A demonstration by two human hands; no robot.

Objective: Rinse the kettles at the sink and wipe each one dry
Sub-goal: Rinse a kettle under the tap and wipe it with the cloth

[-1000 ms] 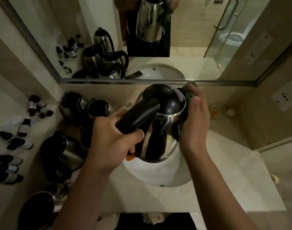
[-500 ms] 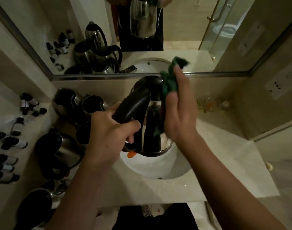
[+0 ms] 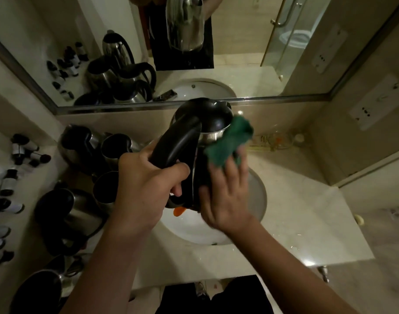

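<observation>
Kettle (image 3: 207, 123): held above the sink (image 3: 259, 200), steel body, black lid
Left hand (image 3: 146, 189): fingers wrapped tight round the black handle (image 3: 176, 146)
Right hand (image 3: 225, 198): pressing a green cloth (image 3: 228, 141) flat against the kettle's side
Tip: I'd rotate it by the handle so every side gets wiped, base included

**Non-task items, referenced to mirror**

Small dark-capped bottles (image 3: 17, 150) scattered on countertop (image 3: 307, 214) below mirror (image 3: 250, 41), far left. Wall socket plate (image 3: 373, 103) right of mirror. Clear wrapped packet (image 3: 273, 141) lying under mirror's lower edge.
</observation>
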